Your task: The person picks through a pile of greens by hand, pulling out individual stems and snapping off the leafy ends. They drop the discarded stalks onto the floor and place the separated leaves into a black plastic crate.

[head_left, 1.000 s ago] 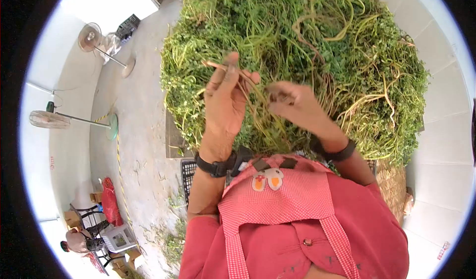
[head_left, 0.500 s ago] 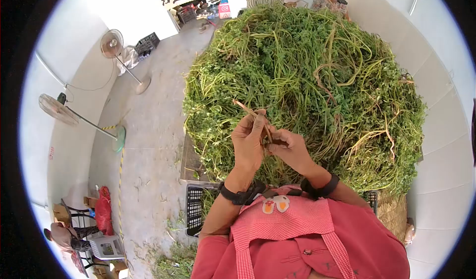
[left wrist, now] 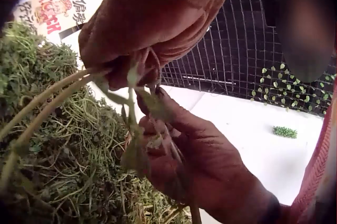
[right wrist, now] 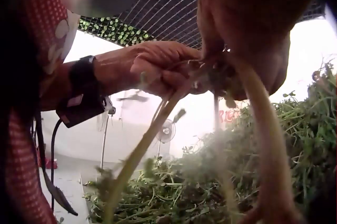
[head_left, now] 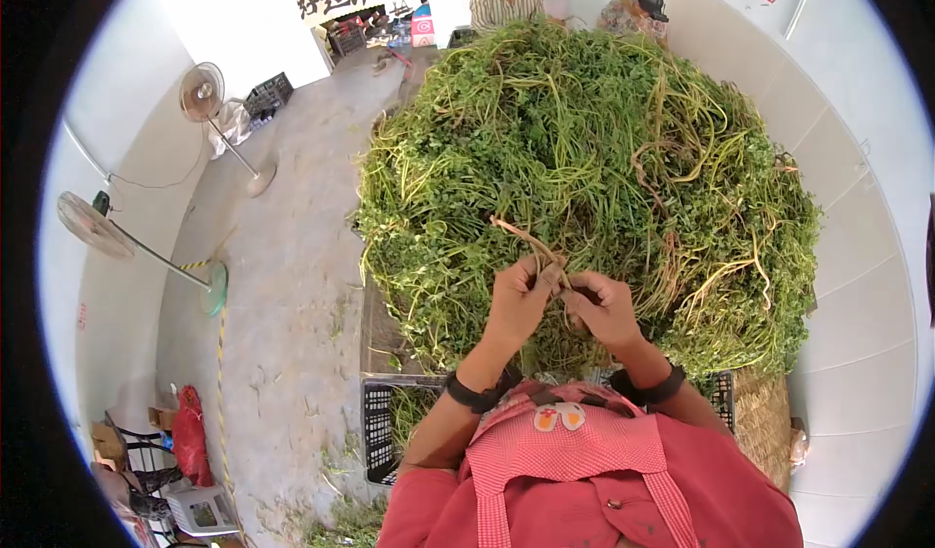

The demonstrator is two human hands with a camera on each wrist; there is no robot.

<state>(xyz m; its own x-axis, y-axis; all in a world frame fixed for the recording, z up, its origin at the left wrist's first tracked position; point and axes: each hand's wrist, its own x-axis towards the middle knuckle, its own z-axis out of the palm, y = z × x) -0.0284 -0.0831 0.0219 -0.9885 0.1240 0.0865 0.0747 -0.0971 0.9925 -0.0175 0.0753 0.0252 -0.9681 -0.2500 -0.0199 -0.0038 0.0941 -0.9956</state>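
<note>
Both hands meet low over the near side of a large heap of leafy green stems (head_left: 545, 149). My left hand (head_left: 521, 300) pinches a long plant stem (head_left: 521, 231) whose pale brown end points up and left. Close beside it, my right hand (head_left: 609, 312) grips the lower part of the same stems. In the left wrist view, small leaves (left wrist: 134, 140) hang from the stems between the hands. A thick pale stalk (right wrist: 266, 140) runs down from the right hand in the right wrist view. Some fingertips are hidden behind the hands and leaves.
A black plastic crate (head_left: 382, 431) stands below the heap's near left corner. Two standing fans (head_left: 202, 92) are on the left. Across the heap sit two people (head_left: 506, 2) in caps. A red sack (head_left: 193, 436) lies lower left.
The hands have come together from apart, the right hand closing in on the stems that the left holds. The head view has tilted up, bringing the people and the sign into sight.
</note>
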